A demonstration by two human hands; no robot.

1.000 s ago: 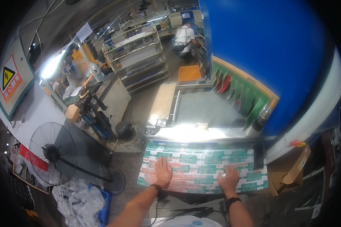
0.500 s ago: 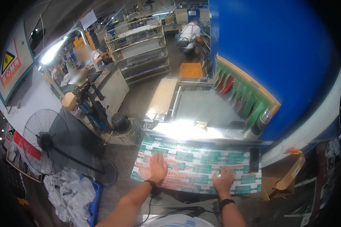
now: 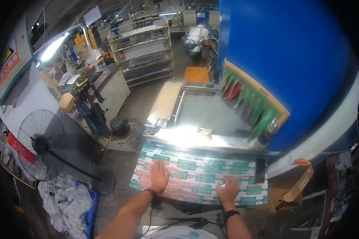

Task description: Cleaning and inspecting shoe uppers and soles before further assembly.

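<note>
My left hand point(image 3: 158, 177) lies flat on the patterned green, white and orange table covering point(image 3: 195, 163), its fingers stretched forward and together. To the right, my right hand point(image 3: 227, 190) rests on the same covering with its fingers bent. A small pale, shiny spot shows by its thumb; what the fingers hold is too small to make out. Both wrists wear dark bands. A flat black phone-like slab point(image 3: 260, 170) lies near the right edge of the covering.
Behind the table stands a grey-topped bench point(image 3: 211, 113) with a bright light and a green tool rack point(image 3: 253, 99). A black fan point(image 3: 40, 144) and a blue bin point(image 3: 92, 207) of plastic are left; a cardboard box point(image 3: 289, 195) is right. A person point(image 3: 195, 38) crouches far back.
The view has shifted a little, so the table and both hands appear slightly further left. Both hands stay on the covering in much the same pose.
</note>
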